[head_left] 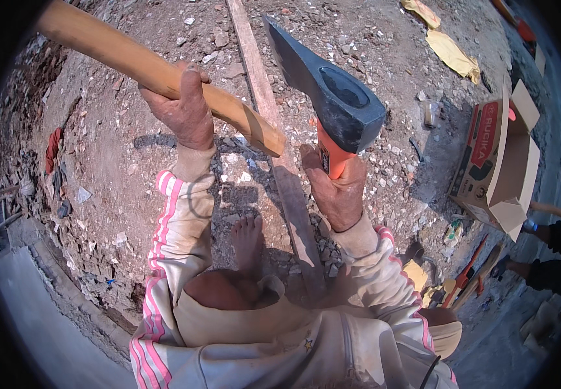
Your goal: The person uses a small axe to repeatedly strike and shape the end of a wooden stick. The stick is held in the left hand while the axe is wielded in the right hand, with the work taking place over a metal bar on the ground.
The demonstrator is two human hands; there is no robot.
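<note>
My left hand (pixel 189 117) is closed round a pale wooden axe handle (pixel 115 52), gripping it nearer its lower end. The handle slants from the upper left down toward the middle, and its cut end is bare. In my right hand (pixel 338 194) is a dark grey axe head (pixel 342 97), held from below by an orange neck or sleeve (pixel 334 155). The blade points up and left, and the oval eye on its upper face looks recessed. A gap separates the handle's end from the axe head. My right fingers partly hide the orange part.
A long narrow plank (pixel 261 84) lies on the rubble ground (pixel 125 175) between my arms. At right stand an opened cardboard box (pixel 514 175) and another person's legs (pixel 552 256). Long-handled tools (pixel 468 275) lie below the box; torn yellow paper (pixel 452 55) lies beyond it.
</note>
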